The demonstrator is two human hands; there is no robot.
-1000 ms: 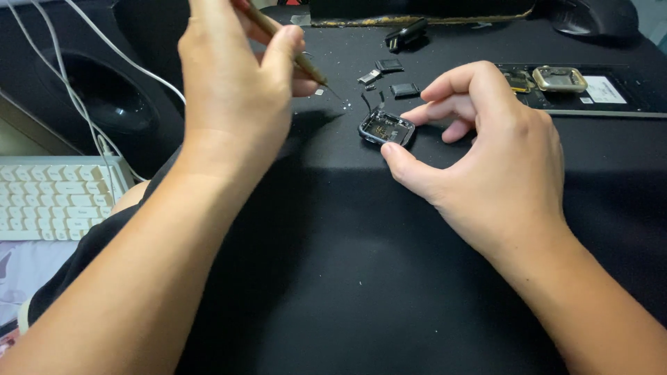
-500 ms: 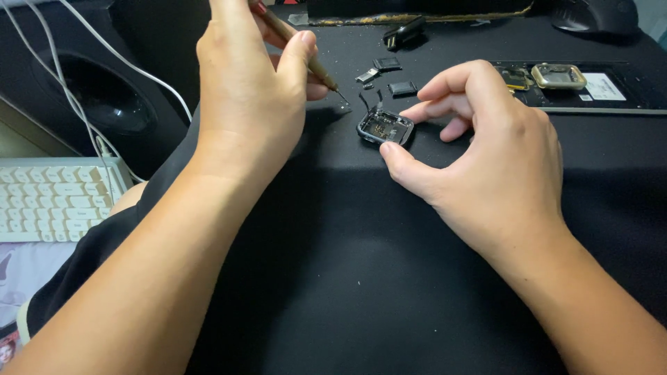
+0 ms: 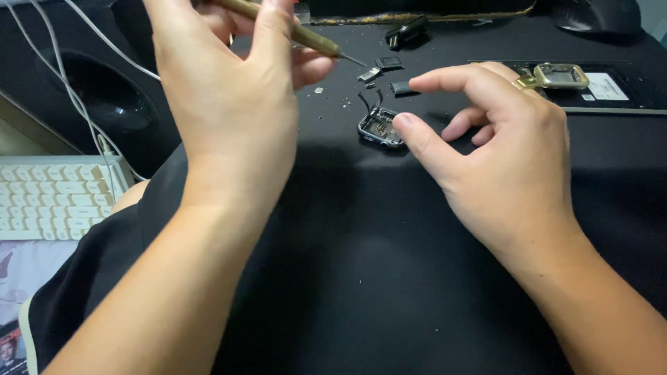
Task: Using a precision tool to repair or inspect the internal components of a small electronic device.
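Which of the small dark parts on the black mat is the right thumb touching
The open watch case with thin cables sticking up; the right hand has its thumb at the case's edge. The loose dark pieces lie farther back, untouched.

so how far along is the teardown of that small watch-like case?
Done: the small dark rectangular case lies opened on the black mat, loose dark parts beside it. In hand: left hand holds a brass-coloured screwdriver lifted above the mat; right hand thumb touches the case's edge. Left: innards look still seated inside.
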